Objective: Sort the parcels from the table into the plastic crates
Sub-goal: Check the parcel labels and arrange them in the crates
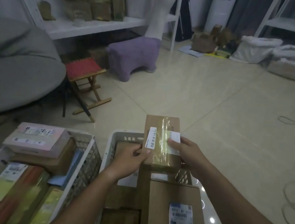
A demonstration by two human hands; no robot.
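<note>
Parcel (161,141) above right crate (110,144)

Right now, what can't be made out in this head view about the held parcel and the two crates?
- Cardboard parcel, gripped by both hands (left hand, right hand): label print too small and blurred.
- Right crate: floor hidden by boxes and forearms; near end cut off by the bottom edge.
- Left crate: bottom buried under stacked parcels.

Dim bluish indoor light, soft blur on far shelves, wide-angle bending at edges, glare dots on floor (211,220)
</note>
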